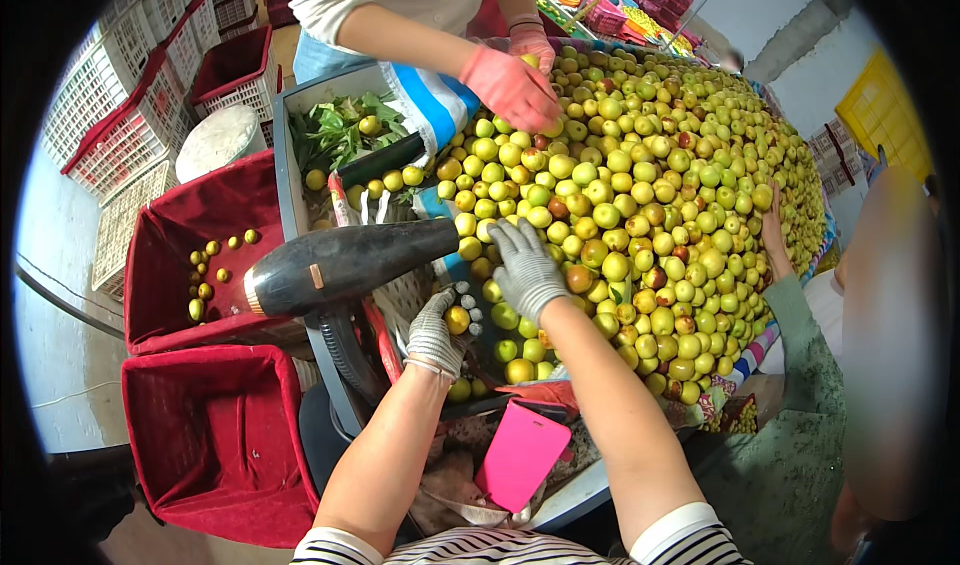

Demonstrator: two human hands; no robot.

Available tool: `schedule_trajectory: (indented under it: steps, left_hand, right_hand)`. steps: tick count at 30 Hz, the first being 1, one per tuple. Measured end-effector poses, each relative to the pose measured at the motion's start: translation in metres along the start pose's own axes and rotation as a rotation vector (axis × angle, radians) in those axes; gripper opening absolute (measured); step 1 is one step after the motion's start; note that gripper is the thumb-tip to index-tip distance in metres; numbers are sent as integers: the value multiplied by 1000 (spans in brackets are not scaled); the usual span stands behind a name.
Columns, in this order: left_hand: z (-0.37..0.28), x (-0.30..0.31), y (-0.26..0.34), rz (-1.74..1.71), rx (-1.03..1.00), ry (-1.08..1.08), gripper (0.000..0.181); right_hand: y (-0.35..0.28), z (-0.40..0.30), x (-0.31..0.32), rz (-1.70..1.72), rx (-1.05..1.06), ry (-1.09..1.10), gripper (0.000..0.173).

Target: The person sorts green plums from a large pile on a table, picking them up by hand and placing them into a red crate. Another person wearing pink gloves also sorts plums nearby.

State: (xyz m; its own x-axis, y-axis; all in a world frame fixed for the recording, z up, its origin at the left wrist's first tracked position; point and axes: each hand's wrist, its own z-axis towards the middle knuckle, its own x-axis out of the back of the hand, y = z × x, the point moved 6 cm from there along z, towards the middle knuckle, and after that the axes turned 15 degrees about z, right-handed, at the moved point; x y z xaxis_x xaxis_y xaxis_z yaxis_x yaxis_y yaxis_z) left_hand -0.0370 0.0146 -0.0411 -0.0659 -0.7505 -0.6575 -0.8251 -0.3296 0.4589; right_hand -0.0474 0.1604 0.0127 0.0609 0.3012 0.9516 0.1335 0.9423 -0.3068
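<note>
My left hand (436, 338), in a grey-white knit glove, is turned palm up with its fingers curled round a yellow jujube (457, 320). To its right, my gloved right hand (527, 271) lies palm down at the near edge of a large heap of green-yellow jujubes (637, 182), some with brown-red patches. Its fingers are a little apart, touching the fruit; whether anything is under the palm is hidden. A black hair dryer (352, 265) lies just beyond my left hand, its nozzle towards the heap.
A person's pink-gloved hand (511, 89) works across the heap, and another person's hand (772, 220) touches its right side. Red-lined crates (217, 445) stand at left, one holding several jujubes (204, 291). Leaves (337, 126) fill a corner compartment. A pink phone case (523, 456) lies before me.
</note>
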Motion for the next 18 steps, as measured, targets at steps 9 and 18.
schedule_trajectory:
  steps: [9,18]
  left_hand:
    - [0,0,4,-2,-12,-40,19]
    - [-2,-2,0,19,-3,-34,19]
  right_hand:
    - [-36,-33,25,362,197,-150,48]
    - [6,-110,73,116,115,-168,51]
